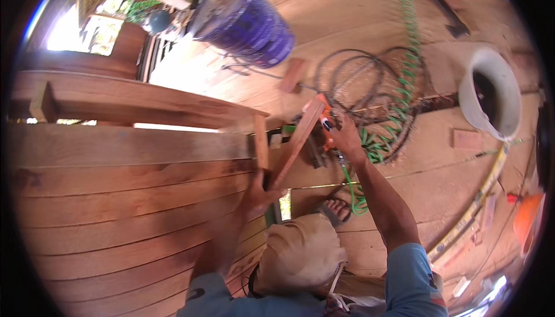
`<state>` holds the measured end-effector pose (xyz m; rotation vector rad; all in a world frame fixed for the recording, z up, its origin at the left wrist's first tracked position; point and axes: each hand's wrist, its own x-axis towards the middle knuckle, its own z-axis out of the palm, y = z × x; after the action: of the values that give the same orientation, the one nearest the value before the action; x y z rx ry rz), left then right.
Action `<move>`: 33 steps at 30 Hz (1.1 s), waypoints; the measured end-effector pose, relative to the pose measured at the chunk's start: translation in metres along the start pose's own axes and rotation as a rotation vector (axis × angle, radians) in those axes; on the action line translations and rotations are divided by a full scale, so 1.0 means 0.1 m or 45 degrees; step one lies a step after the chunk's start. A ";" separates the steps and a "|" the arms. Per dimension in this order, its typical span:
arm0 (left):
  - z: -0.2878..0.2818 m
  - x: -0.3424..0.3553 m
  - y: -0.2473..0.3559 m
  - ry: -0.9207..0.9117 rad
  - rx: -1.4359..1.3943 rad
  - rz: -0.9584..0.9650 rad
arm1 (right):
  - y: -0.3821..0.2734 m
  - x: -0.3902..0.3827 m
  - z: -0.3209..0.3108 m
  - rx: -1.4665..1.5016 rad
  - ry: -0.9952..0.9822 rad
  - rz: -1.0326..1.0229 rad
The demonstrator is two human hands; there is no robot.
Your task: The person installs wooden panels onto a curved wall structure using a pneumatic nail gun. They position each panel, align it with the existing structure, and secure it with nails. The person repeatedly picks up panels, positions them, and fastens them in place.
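In my left hand (pixel 258 194), closed round its near end, is a short wooden strip (pixel 293 146) that slants up and away to the right. My right hand (pixel 347 136) grips an orange nail gun (pixel 326 115) beside the strip's far end; whether the two touch I cannot tell. A green coiled air hose (pixel 350 187) runs from the tool's base. To the left lies a panel of wooden planks (pixel 133 187), with an upright wooden piece (pixel 261 142) at its corner, close to my left hand.
A purple bucket (pixel 248 28) stands at the far side, a white bucket (pixel 506 94) at the right. Black cable (pixel 352 57) loops over the plank floor among sawdust. A dark-headed hand tool (pixel 454 22) lies at the far right, a long yellow bar (pixel 477 201) nearer.
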<state>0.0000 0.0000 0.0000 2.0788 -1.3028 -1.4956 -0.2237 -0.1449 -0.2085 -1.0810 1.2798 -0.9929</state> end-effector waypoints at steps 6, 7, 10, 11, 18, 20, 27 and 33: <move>-0.10 -0.93 -0.42 0.114 -0.171 -0.223 | 0.02 0.23 0.33 -0.776 -0.110 0.397; -0.13 -1.10 -0.44 0.137 -0.145 -0.339 | -0.02 0.25 0.38 -0.816 -0.101 0.418; -0.14 -1.68 -0.50 0.316 -0.252 -0.420 | -0.07 0.29 0.47 -0.978 -0.110 0.520; -0.15 -1.90 -0.52 0.354 -0.231 -0.491 | -0.06 0.25 0.48 -1.063 -0.150 0.572; -0.42 -2.85 -0.58 0.573 -0.040 -0.650 | 0.08 0.28 0.62 -0.772 0.016 0.604; -0.45 -3.02 -0.45 0.575 0.035 -0.768 | -0.01 0.15 0.66 -0.305 0.071 0.731; -1.02 -3.47 0.18 0.225 0.480 -0.922 | -0.99 -0.52 0.13 -0.405 0.007 0.731; -1.29 -3.58 0.50 0.379 -0.023 -0.670 | -2.72 -1.19 -0.37 0.314 0.164 0.929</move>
<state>0.0628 0.2164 0.3106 2.6398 -0.6600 -1.2843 -0.2599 -0.0924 0.0839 -0.3070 1.4540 -0.6350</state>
